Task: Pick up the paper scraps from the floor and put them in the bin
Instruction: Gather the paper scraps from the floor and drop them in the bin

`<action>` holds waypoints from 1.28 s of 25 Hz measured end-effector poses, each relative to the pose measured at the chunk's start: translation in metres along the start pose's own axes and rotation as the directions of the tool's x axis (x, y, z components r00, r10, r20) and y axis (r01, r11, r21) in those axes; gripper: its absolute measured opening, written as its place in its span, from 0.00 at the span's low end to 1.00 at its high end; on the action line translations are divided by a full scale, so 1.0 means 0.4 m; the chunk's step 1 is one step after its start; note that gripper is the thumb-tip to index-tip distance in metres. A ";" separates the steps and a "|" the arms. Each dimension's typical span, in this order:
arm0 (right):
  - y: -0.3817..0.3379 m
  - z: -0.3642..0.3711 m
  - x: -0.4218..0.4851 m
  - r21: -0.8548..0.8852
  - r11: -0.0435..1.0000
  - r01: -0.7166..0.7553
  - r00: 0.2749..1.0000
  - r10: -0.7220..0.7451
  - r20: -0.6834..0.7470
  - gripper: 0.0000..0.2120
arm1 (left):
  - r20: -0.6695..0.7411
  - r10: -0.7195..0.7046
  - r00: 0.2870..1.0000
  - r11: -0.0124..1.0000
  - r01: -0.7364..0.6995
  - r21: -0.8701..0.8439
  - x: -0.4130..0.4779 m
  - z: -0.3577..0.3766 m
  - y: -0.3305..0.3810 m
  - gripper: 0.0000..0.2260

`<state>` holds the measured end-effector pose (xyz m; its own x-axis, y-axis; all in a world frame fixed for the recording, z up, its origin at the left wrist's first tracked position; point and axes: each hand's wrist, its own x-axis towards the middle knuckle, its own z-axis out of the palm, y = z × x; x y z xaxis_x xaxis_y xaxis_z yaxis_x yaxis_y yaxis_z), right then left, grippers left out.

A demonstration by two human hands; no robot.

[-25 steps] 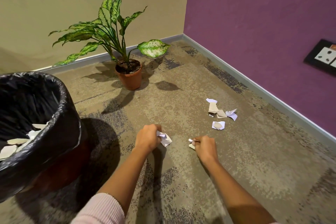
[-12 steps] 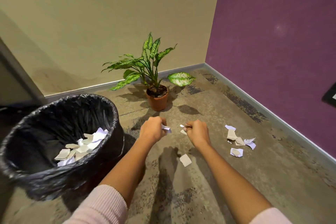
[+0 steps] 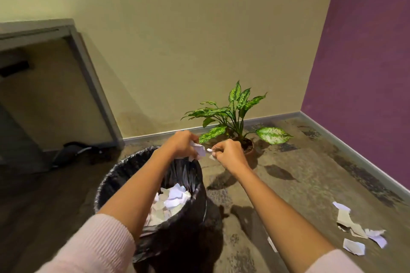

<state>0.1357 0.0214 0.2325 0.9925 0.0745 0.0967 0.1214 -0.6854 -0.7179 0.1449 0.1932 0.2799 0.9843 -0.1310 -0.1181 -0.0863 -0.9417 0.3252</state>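
Observation:
My left hand [image 3: 180, 145] grips a crumpled white paper scrap [image 3: 199, 149] above the far rim of the black-lined bin [image 3: 195, 213]. Just to its right, my right hand [image 3: 228, 154] pinches a small white scrap [image 3: 210, 150] beside the bin's rim, over the carpet. Many white and beige scraps lie inside the bin. Several more scraps [image 3: 355, 230] lie on the carpet at the lower right, and one small piece [image 3: 272, 244] shows beside my right forearm.
A potted plant [image 3: 235, 122] in a terracotta pot stands behind my hands near the beige wall. The purple wall runs along the right. A grey table leg [image 3: 95, 86] and dark cables [image 3: 75, 150] are at the left.
Both hands rose from the floor and swung left, carrying their scraps up to the bin's far rim. A scrap dropped to the carpet on the way. The view lifted and turned left.

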 end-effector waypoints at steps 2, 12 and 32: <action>-0.053 0.037 0.011 -0.001 0.999 0.048 0.998 -0.048 0.032 0.08 | 0.075 -0.047 0.996 0.999 0.046 0.023 -0.003 -0.028 -0.066 0.22; -0.155 0.210 0.015 -0.076 0.985 0.153 0.932 -0.118 0.342 0.16 | 0.335 -0.331 0.882 0.939 0.273 0.210 -0.028 0.049 -0.266 0.15; -0.129 0.066 -0.039 0.025 0.988 0.151 0.967 -0.153 0.206 0.06 | 0.010 -0.161 0.987 0.978 0.159 0.132 -0.048 0.009 -0.108 0.12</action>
<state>0.1143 0.0747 0.2499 0.9433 0.3260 0.0618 0.2706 -0.6480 -0.7120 0.1292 0.2355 0.2648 0.9838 0.0197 -0.1782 0.0515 -0.9831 0.1756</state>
